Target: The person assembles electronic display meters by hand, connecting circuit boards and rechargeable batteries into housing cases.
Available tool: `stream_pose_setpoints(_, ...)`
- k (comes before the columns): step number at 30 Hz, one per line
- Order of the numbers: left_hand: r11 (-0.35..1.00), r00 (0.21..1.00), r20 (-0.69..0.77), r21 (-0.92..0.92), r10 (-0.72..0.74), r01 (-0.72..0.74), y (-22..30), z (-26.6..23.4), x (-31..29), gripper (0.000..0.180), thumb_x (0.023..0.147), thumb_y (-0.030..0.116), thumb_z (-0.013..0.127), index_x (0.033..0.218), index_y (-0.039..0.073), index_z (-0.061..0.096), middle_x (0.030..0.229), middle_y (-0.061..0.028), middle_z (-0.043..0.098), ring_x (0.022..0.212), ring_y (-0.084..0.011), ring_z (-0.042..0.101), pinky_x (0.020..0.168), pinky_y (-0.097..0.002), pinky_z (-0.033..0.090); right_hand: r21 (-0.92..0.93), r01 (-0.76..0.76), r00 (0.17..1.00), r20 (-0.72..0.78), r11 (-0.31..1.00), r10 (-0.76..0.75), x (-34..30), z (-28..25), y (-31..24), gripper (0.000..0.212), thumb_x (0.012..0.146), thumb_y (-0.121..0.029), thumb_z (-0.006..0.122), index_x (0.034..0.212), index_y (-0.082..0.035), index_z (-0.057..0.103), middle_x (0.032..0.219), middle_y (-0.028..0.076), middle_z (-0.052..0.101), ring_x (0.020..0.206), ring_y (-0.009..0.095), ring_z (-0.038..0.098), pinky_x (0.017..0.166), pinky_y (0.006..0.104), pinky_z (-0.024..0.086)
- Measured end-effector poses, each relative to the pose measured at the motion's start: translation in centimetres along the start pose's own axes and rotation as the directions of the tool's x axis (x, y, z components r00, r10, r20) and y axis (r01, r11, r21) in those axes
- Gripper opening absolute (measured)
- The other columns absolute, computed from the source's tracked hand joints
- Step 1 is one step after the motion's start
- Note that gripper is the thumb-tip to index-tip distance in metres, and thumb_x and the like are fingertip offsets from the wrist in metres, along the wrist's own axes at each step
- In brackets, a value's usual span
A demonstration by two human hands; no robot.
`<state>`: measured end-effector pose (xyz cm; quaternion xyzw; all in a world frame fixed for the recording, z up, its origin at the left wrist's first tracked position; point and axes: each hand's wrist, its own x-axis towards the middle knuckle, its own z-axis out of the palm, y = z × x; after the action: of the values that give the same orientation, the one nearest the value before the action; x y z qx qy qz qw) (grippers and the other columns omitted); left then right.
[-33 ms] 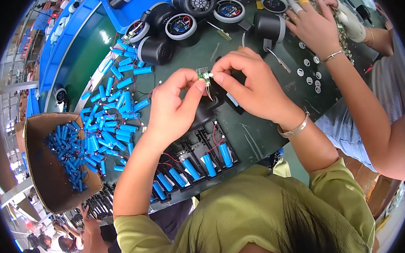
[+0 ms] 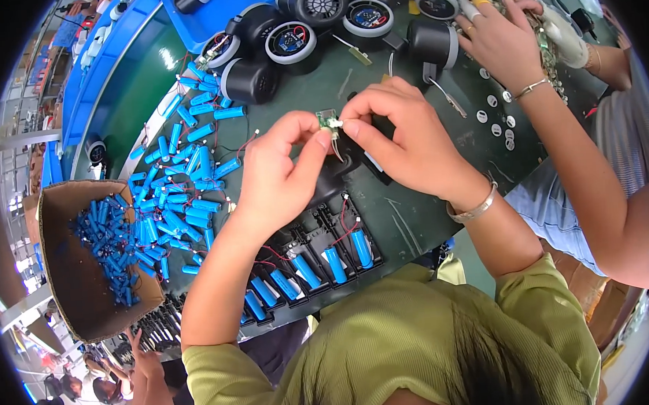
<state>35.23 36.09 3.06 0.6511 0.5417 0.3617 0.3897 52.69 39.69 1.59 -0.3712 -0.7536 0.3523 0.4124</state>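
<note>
My left hand (image 2: 282,172) pinches a small green circuit board (image 2: 327,119) between thumb and fingertips, above the middle of the dark green bench. Against the board's right side, my right hand (image 2: 402,136) pinches a small white plug (image 2: 336,123). Thin wires (image 2: 336,149) hang below the board. Whether the plug is seated in the board is too small to tell. Below my hands lies a row of black plastic housings (image 2: 319,239), several holding a blue cylindrical battery cell (image 2: 361,249) with red wires. A dark part under my hands is partly hidden.
Loose blue cells (image 2: 198,165) are heaped on the left, beside a cardboard box (image 2: 63,260) of more cells. Black round housings (image 2: 248,82) with grey rims stand at the back. At right, a co-worker's hand (image 2: 496,39) reaches over small boards, near white discs (image 2: 496,130).
</note>
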Motion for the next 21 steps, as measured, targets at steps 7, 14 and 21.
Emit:
stream_pose_setpoints(7,1.0,0.999,-0.033,-0.008,0.023,-0.023,-0.5,0.7,0.0,0.012,0.085,0.011,0.054,0.084,-0.001,0.054,0.07,-0.008,0.061,0.066,-0.0113,0.059,0.061,-0.0244,0.046,-0.125,0.042,0.995,0.097,0.991,-0.03,-0.1,-0.5,-0.8,0.004,0.076,-0.008,0.059,0.078,-0.005,0.057,0.07,0.003,0.054,0.07,0.019,0.047,0.068,0.0307,0.037)
stream_pose_setpoints(14,0.998,0.995,-0.087,-0.03,0.045,-0.048,-0.6,0.8,-0.6,0.013,0.085,0.012,0.056,0.084,-0.002,0.054,0.069,-0.009,0.061,0.064,-0.0125,0.059,0.059,-0.025,0.046,-0.15,0.062,0.996,0.071,0.987,-0.052,-0.3,-0.4,-0.9,0.004,0.075,-0.005,0.058,0.077,-0.005,0.056,0.069,0.004,0.053,0.069,0.02,0.047,0.068,0.0308,0.036)
stream_pose_setpoints(21,0.923,0.952,-0.121,0.307,0.28,-0.232,1.0,1.1,-0.9,0.01,0.08,0.008,0.06,0.083,-0.001,0.054,0.068,-0.0118,0.058,0.058,-0.0243,0.057,0.055,-0.0294,0.046,-0.235,0.134,0.991,0.048,0.963,-0.127,-0.4,-0.7,-1.3,0.005,0.071,-0.006,0.059,0.073,-0.008,0.056,0.067,0.002,0.053,0.068,0.022,0.048,0.068,0.0327,0.036)
